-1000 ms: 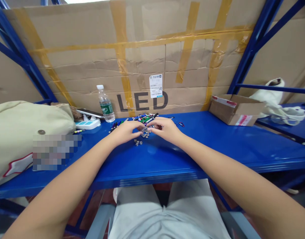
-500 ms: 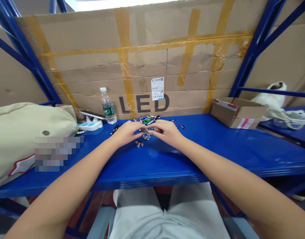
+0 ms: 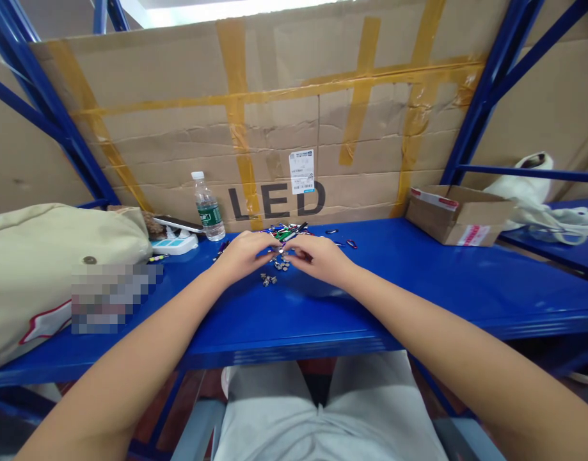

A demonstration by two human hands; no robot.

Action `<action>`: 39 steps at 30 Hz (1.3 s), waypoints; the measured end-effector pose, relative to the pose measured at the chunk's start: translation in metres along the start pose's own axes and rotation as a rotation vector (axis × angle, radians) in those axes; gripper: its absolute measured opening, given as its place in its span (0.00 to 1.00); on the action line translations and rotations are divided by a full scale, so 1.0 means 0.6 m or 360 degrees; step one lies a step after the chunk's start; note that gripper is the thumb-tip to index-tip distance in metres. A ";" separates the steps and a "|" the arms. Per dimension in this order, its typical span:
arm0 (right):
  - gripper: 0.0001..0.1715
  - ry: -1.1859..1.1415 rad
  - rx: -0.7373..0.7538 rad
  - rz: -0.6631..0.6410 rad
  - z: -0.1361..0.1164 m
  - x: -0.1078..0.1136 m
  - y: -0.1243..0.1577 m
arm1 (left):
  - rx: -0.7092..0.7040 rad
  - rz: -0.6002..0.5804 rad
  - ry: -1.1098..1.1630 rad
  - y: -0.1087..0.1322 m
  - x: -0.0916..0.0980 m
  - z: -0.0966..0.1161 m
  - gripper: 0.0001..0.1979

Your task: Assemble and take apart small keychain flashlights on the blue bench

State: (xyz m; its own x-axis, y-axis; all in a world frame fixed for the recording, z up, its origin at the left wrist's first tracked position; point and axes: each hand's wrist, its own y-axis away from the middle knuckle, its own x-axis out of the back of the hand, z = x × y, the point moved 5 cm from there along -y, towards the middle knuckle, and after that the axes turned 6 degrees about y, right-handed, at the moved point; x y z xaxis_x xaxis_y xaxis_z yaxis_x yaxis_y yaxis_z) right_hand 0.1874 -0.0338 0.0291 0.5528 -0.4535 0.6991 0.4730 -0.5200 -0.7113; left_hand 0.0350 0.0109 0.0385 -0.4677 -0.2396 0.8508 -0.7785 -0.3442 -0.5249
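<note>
My left hand [image 3: 249,257] and my right hand [image 3: 321,258] meet above the blue table, thumbs and fingers bent towards each other. Between their fingertips is a small silver round piece [image 3: 281,251], too small to name surely. Several silver discs [image 3: 283,265] lie just beneath the fingers, like button cells. Nearer the front, a little cluster of shiny metal parts [image 3: 268,280] rests on the table. Behind my fingers spreads a pile of slim coloured metal pieces [image 3: 288,234], partly hidden by the hands. A red carabiner [image 3: 352,244] and a dark carabiner [image 3: 331,231] lie right of it.
On the left are a cream bag [image 3: 58,256], a white power strip [image 3: 174,244], a phone [image 3: 177,223] and a water bottle [image 3: 209,211]. A small open cardboard box [image 3: 457,218] stands at the right. A large cardboard sheet [image 3: 274,134] rises behind the blue table [image 3: 294,320].
The silver round piece between my fingertips shows more plainly now. Both hands have shifted only slightly, and the view has moved a little.
</note>
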 end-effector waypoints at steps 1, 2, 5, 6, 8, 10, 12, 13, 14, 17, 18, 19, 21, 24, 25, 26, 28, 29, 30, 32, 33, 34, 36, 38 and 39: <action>0.11 0.0048 0.0046 -0.0038 -0.004 -0.002 0.000 | 0.0009 -0.0010 -0.0012 0.000 -0.001 0.000 0.09; 0.11 0.0103 0.0079 -0.0082 -0.008 -0.003 0.000 | 0.0022 -0.0022 -0.0025 0.000 -0.002 -0.001 0.09; 0.13 0.0257 0.0052 -0.0209 -0.014 -0.007 -0.002 | 0.0072 -0.0062 -0.0046 0.000 -0.005 -0.008 0.08; 0.14 0.0277 -0.0009 -0.0245 -0.013 -0.007 -0.003 | 0.0091 -0.0074 -0.0037 0.000 -0.007 -0.011 0.08; 0.15 0.0253 -0.0183 -0.0293 -0.006 -0.007 -0.003 | 0.0128 -0.0098 0.0001 -0.001 -0.009 -0.018 0.08; 0.15 0.0187 -0.0356 -0.0327 0.005 -0.009 -0.001 | 0.0150 -0.0146 0.0046 -0.002 -0.012 -0.023 0.09; 0.12 0.0132 -0.0429 -0.0411 0.017 -0.018 0.002 | 0.0154 -0.0211 0.0079 -0.002 -0.016 -0.025 0.08; 0.11 0.0110 -0.0428 -0.0475 0.022 -0.024 0.004 | 0.0153 -0.0242 0.0089 -0.002 -0.017 -0.025 0.08; 0.10 0.0084 -0.0418 -0.0542 0.026 -0.032 0.006 | 0.0152 -0.0265 0.0098 -0.001 -0.018 -0.025 0.08; 0.11 -0.0014 -0.0383 -0.0656 0.036 -0.050 0.010 | 0.0158 -0.0290 0.0118 -0.001 -0.018 -0.023 0.08; 0.11 -0.0035 -0.0376 -0.0667 0.038 -0.055 0.010 | 0.0159 -0.0291 0.0121 0.000 -0.017 -0.023 0.08; 0.11 -0.0041 -0.0367 -0.0674 0.039 -0.059 0.010 | 0.0160 -0.0291 0.0124 0.000 -0.017 -0.022 0.08; 0.11 -0.0023 -0.0357 -0.0685 0.040 -0.068 0.008 | 0.0158 -0.0292 0.0124 -0.001 -0.017 -0.022 0.07; 0.10 0.0024 -0.0393 -0.0689 0.043 -0.078 0.006 | 0.0155 -0.0299 0.0122 -0.001 -0.017 -0.020 0.07; 0.10 0.0032 -0.0403 -0.0685 0.043 -0.081 0.005 | 0.0156 -0.0300 0.0125 -0.001 -0.017 -0.020 0.07; 0.09 0.0033 -0.0408 -0.0678 0.044 -0.082 0.005 | 0.0157 -0.0302 0.0131 -0.001 -0.017 -0.020 0.07; 0.08 -0.0008 -0.0401 -0.0644 0.045 -0.081 0.005 | 0.0158 -0.0305 0.0145 -0.001 -0.017 -0.019 0.08; 0.08 -0.0060 -0.0393 -0.0611 0.045 -0.079 0.005 | 0.0158 -0.0310 0.0148 -0.001 -0.017 -0.019 0.08; 0.08 -0.0129 -0.0396 -0.0566 0.045 -0.075 0.004 | 0.0160 -0.0316 0.0148 -0.001 -0.017 -0.020 0.08; 0.08 -0.0299 -0.0442 -0.0438 0.049 -0.063 0.003 | 0.0169 -0.0330 0.0148 0.000 -0.018 -0.022 0.08; 0.08 -0.0386 -0.0476 -0.0358 0.051 -0.056 0.001 | 0.0172 -0.0335 0.0147 0.001 -0.019 -0.023 0.08; 0.08 -0.0462 -0.0517 -0.0269 0.053 -0.049 0.000 | 0.0173 -0.0341 0.0148 0.001 -0.019 -0.023 0.07; 0.08 -0.0548 -0.0572 -0.0095 0.056 -0.035 -0.001 | 0.0171 -0.0338 0.0167 0.002 -0.020 -0.024 0.07; 0.06 -0.0536 -0.0525 0.0028 0.052 -0.025 -0.004 | 0.0176 -0.0312 0.0222 0.002 -0.020 -0.022 0.07; 0.06 -0.0495 -0.0465 0.0069 0.047 -0.022 -0.005 | 0.0183 -0.0292 0.0270 0.002 -0.020 -0.021 0.07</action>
State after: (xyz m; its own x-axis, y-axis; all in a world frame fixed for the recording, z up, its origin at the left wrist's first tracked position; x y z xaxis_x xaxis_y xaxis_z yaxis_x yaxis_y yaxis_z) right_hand 0.1983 -0.0058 0.0201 0.7695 -0.2628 0.5821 0.2554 -0.7087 -0.6577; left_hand 0.0346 0.0249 0.0279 -0.3940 -0.0115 0.9190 -0.8086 -0.4709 -0.3526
